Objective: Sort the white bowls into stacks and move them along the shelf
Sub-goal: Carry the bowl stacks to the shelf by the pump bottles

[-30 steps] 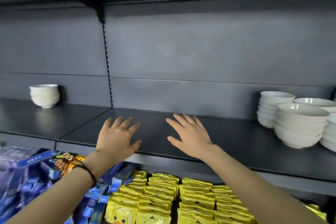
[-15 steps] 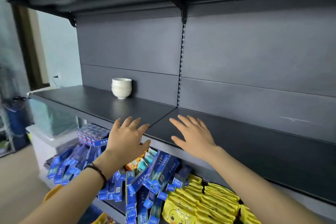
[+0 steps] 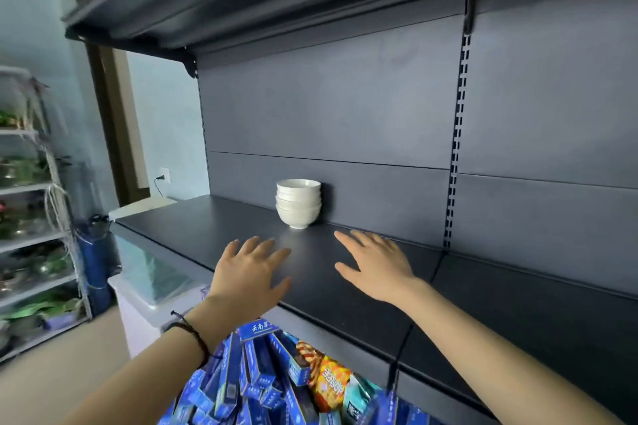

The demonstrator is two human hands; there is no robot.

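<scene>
While the view has swung left since the earlier frame, the small stack of white ceramic bowls (image 3: 298, 202) now sits mid-picture and looks closer — the bigger bowl stacks seen a second ago are out of view. It stands upright on the dark grey metal shelf (image 3: 193, 235), at the far edge near the back panel, rims up, long axis vertical. Left hand (image 3: 249, 274) and right hand (image 3: 374, 266) hover palm-down nearer, fingers spread, holding nothing. Blue boxes (image 3: 248, 373) lie on the lower shelf.
</scene>
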